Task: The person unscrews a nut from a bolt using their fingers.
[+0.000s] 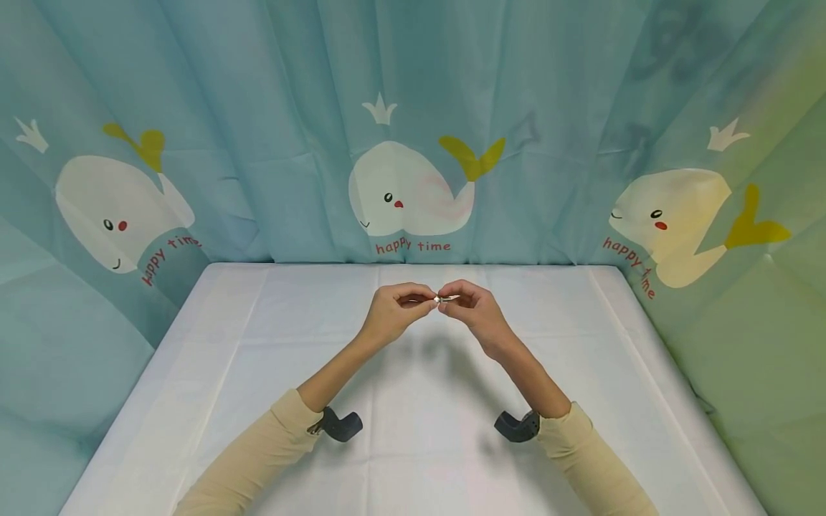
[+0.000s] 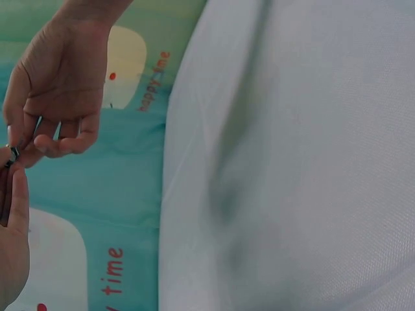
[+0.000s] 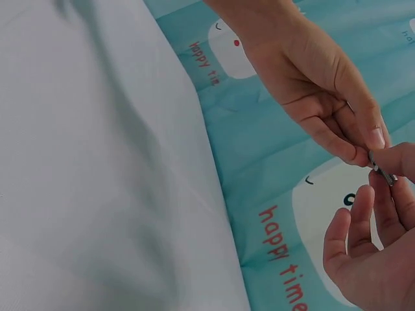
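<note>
Above the middle of the white table (image 1: 258, 373), I see both hands raised and meeting fingertip to fingertip around a small silvery metal piece (image 1: 441, 298). My left hand (image 1: 391, 312) has thumb and forefinger curled tight together, pinching one end of the piece, the other fingers folded loosely under the palm. My right hand (image 1: 474, 309) pinches the other end the same way; from the right wrist view the metal piece (image 3: 381, 170) shows as a thin, short strip caught between the tips, with the right hand's remaining fingers (image 3: 358, 220) half curled and holding nothing. From the left wrist view only a glint of the piece (image 2: 13, 154) shows at the frame's edge, too small to make out its shape. Both forearms rise from the table's near edge and angle inward, wrists bent, hands clear of the cloth. Behind them hangs the teal whale curtain (image 1: 413, 107).
</note>
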Motion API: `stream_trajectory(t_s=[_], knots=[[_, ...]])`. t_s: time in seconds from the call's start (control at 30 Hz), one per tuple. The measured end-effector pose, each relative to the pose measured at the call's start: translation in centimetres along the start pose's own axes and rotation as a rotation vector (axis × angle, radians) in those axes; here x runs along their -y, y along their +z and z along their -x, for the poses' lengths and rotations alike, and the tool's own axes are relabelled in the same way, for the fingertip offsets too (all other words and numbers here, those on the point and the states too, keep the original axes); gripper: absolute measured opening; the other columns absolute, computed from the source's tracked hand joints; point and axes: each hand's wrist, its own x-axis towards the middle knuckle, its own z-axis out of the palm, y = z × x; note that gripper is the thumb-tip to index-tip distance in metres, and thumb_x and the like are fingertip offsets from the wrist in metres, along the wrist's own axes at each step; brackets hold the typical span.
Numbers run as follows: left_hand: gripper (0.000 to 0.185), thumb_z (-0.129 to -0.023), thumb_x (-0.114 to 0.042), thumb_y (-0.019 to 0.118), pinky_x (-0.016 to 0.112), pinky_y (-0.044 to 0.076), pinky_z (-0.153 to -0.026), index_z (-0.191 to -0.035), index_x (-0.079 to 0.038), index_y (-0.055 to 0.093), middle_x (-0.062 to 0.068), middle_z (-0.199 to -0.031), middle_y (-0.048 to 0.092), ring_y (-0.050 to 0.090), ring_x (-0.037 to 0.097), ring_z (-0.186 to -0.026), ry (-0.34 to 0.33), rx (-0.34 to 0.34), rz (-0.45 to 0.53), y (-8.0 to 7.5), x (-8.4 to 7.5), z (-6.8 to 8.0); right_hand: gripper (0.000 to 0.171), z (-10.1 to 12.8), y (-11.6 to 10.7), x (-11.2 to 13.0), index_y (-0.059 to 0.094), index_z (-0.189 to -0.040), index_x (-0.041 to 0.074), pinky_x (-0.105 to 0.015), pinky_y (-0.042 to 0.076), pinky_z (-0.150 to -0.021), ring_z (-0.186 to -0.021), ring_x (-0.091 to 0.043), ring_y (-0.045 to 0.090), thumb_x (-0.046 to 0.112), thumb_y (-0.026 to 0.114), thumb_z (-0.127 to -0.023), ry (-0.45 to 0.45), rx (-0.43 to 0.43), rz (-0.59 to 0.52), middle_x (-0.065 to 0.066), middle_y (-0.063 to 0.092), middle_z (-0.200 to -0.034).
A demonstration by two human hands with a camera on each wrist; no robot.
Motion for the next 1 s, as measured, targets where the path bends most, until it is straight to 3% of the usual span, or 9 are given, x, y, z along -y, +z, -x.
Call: stream_trajectory(t_s=[0.13, 0.27, 0.43, 0.53, 0.77, 1.0], knots=[[0.011, -0.088, 0.007, 0.071, 0.031, 0.059, -0.079, -0.098, 0.011, 0.073, 0.020, -0.096, 0.072, 0.070, 0.022, -0.085, 0.000, -0.002, 0.006, -0.04, 0.15, -0.05, 0.022, -0.06, -0.05, -0.12, 0.063, -0.112, -0.003, -0.030, 0.054, -0.084, -0.091, -0.019, 0.062, 0.001, 0.068, -0.091, 0.005, 0.010, 0.007, -0.008, 0.060, -0.110], [0.010, -0.088, 0.007, 0.072, 0.032, 0.059, -0.080, -0.098, 0.011, 0.073, 0.019, -0.095, 0.072, 0.070, 0.022, -0.085, 0.009, -0.008, 0.014, -0.08, 0.23, -0.14, 0.028, -0.09, -0.08, -0.10, 0.060, -0.120, -0.001, -0.030, 0.053, -0.085, -0.094, -0.020, 0.060, 0.010, 0.067, -0.095, 0.048, -0.002, 0.024, -0.006, 0.062, -0.111], [0.011, -0.088, 0.007, 0.072, 0.032, 0.060, -0.079, -0.098, 0.010, 0.073, 0.019, -0.095, 0.072, 0.070, 0.023, -0.085, 0.015, -0.005, 0.010, -0.12, 0.14, -0.13, 0.026, -0.16, -0.15, -0.08, 0.064, -0.113, -0.001, -0.037, 0.051, -0.088, -0.090, -0.018, 0.060, 0.020, 0.066, -0.096, 0.091, -0.018, 0.043, -0.003, 0.067, -0.100], [0.011, -0.088, 0.007, 0.071, 0.033, 0.060, -0.079, -0.099, 0.010, 0.072, 0.019, -0.095, 0.072, 0.071, 0.024, -0.085, 0.007, 0.002, 0.016, -0.11, 0.07, -0.11, 0.022, -0.15, -0.18, -0.13, 0.066, -0.107, -0.001, -0.042, 0.049, -0.090, -0.087, -0.018, 0.059, 0.019, 0.065, -0.096, 0.090, -0.011, 0.041, -0.002, 0.069, -0.096], [0.011, -0.089, 0.007, 0.071, 0.032, 0.059, -0.079, -0.099, 0.011, 0.072, 0.020, -0.096, 0.072, 0.070, 0.025, -0.085, -0.003, 0.000, 0.009, -0.03, -0.01, -0.04, 0.014, -0.10, -0.10, -0.14, 0.066, -0.107, 0.002, -0.034, 0.052, -0.086, -0.087, -0.016, 0.061, 0.008, 0.066, -0.094, 0.058, -0.007, 0.003, -0.002, 0.067, -0.095], [0.010, -0.088, 0.007, 0.071, 0.032, 0.059, -0.079, -0.098, 0.011, 0.072, 0.020, -0.095, 0.072, 0.070, 0.023, -0.084, -0.010, -0.003, 0.019, 0.08, 0.13, 0.01, 0.018, -0.16, -0.11, -0.23, 0.061, -0.109, -0.002, -0.031, 0.053, -0.087, -0.093, -0.018, 0.062, -0.001, 0.066, -0.091, 0.008, 0.026, -0.005, -0.005, 0.063, -0.104]])
